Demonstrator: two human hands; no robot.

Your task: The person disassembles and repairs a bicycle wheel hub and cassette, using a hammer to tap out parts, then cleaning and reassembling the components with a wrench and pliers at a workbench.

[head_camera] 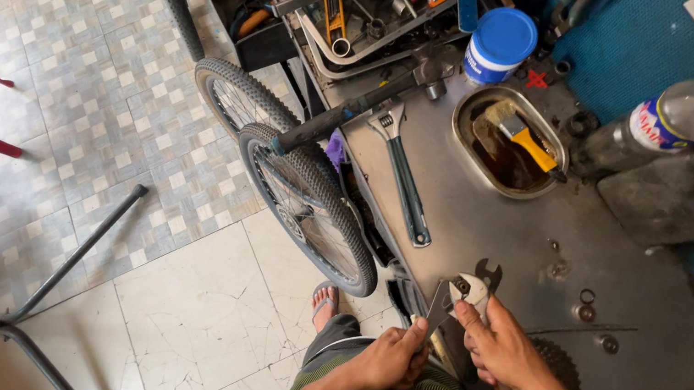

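My left hand [391, 361] grips a flat grey metal tool [440, 305] near its lower end, at the edge of the greasy metal workbench [533, 252]. My right hand [501, 345] closes around an adjustable wrench [475, 290], its thumb on the jaw and the wooden handle running down under the forearm. The two tool heads meet just above my hands. A toothed sprocket [560, 363] lies partly hidden behind my right wrist. My knee in striped green shorts sits below both hands.
A second large adjustable wrench [403, 176] lies on the bench. An oil pan with a yellow-handled brush [514, 138], a blue tub [498, 44] and a bottle [670, 121] stand farther back. Two bicycle wheels [309, 203] lean against the bench; a cluttered tool tray [348, 10] sits behind.
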